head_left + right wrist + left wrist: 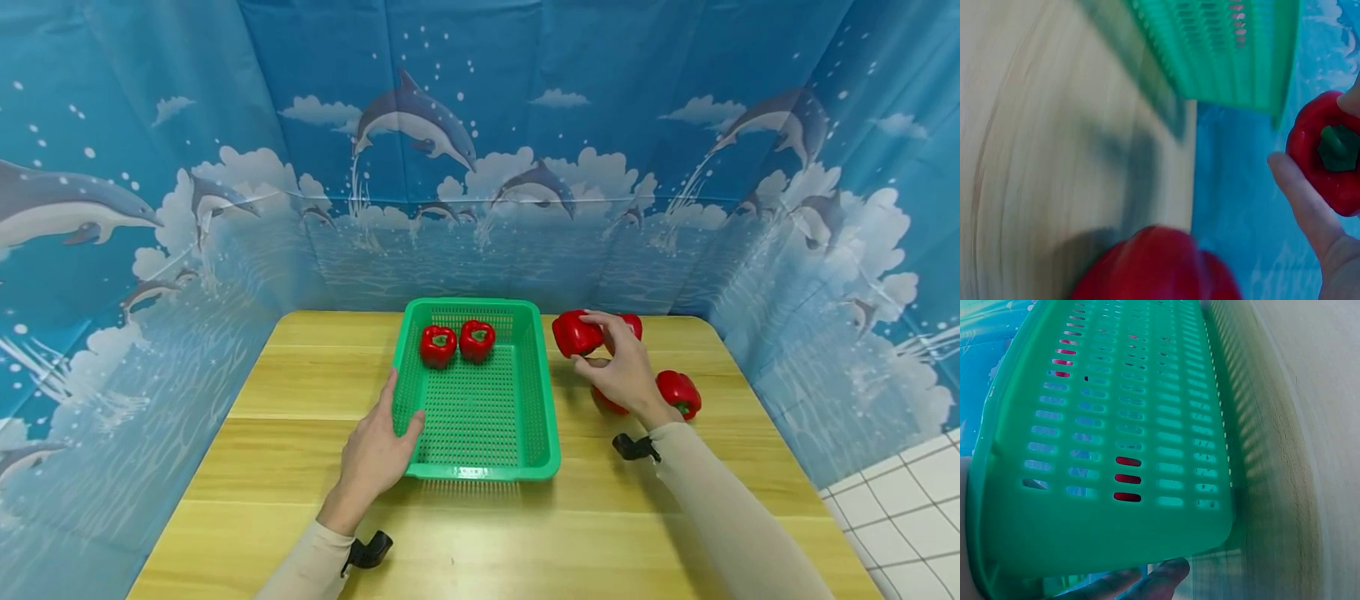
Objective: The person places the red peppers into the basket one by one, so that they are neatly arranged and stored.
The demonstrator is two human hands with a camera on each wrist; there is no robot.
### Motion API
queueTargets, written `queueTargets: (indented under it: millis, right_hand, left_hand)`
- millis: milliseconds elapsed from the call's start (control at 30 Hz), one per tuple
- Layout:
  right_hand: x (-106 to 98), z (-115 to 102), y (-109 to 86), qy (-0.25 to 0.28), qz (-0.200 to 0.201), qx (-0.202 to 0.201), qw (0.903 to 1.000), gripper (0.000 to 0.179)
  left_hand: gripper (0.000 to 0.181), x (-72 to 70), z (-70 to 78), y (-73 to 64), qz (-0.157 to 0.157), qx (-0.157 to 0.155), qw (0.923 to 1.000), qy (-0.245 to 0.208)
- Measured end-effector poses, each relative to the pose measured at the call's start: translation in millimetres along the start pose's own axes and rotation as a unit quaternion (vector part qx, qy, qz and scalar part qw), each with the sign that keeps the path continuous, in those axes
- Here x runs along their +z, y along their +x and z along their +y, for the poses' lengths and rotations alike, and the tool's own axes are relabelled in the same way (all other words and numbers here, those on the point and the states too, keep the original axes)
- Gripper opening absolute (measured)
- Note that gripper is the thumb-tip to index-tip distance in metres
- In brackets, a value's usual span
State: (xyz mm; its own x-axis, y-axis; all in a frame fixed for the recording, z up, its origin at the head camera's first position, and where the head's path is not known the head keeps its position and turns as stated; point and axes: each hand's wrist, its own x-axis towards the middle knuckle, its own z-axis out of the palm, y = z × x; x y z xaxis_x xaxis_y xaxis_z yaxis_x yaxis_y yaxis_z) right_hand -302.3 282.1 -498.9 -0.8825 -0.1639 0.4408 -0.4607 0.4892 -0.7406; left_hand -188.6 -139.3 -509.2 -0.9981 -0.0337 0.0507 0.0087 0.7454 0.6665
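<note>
My right hand (pixel 618 362) grips a red bell pepper (pixel 576 333) between thumb and fingers, raised right of the green basket (pixel 551 400). In the right wrist view the green stem of this held bell pepper (pixel 1307 134) faces the camera. At the basket's near left corner, my left hand (pixel 378 446) holds the rim, its thumb over the inner side. The left wrist view has its fingertips (pixel 1172 570) curled down along the outer wall. Two red bell peppers, one (pixel 438 348) beside the other (pixel 477 342), stand in the far left of the basket.
Right of the basket, one red bell pepper (pixel 633 325) shows behind my right hand and another (pixel 609 402) is partly covered beneath it. A further bell pepper (pixel 678 394) lies to the right. Dolphin-printed curtains (pixel 480 258) border the wooden table (pixel 315 367).
</note>
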Motion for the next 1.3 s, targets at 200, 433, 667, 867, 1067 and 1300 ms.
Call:
queueTargets:
  millis: [200,433,667,867,1067,1300]
  right_hand:
    - [8,-22,-3.6,0.061,-0.015,-0.007,0.9980,0.072]
    - [20,-41,-2.9,0.131,-0.034,-0.004,0.9908,0.073]
    - [30,-61,4.5,0.140,-0.039,-0.001,0.9894,0.075]
    - [40,-80,17.9,0.081,-0.052,-0.016,0.9952,0.070]
    - [51,-93,30.3,0.014,-0.095,-0.029,0.9949,0.061]
    - [67,-99,40.4,-0.014,-0.155,-0.048,0.9866,0.061]
  left_hand:
    - [0.092,0.1,-0.4,-5.8,-0.003,-0.006,1.0000,0.005]
    - [0.091,0.9,-2.0,-7.3,-0.003,-0.009,0.9999,0.005]
    - [0.092,1.4,-1.3,-5.1,-0.003,-0.002,1.0000,0.006]
    - [0.091,0.8,-0.8,-1.9,-0.002,-0.003,1.0000,0.006]
    - [0.091,-0.6,0.7,1.0,0.005,0.003,1.0000,0.003]
    - [0.093,-1.2,0.1,0.8,0.000,0.002,1.0000,0.007]
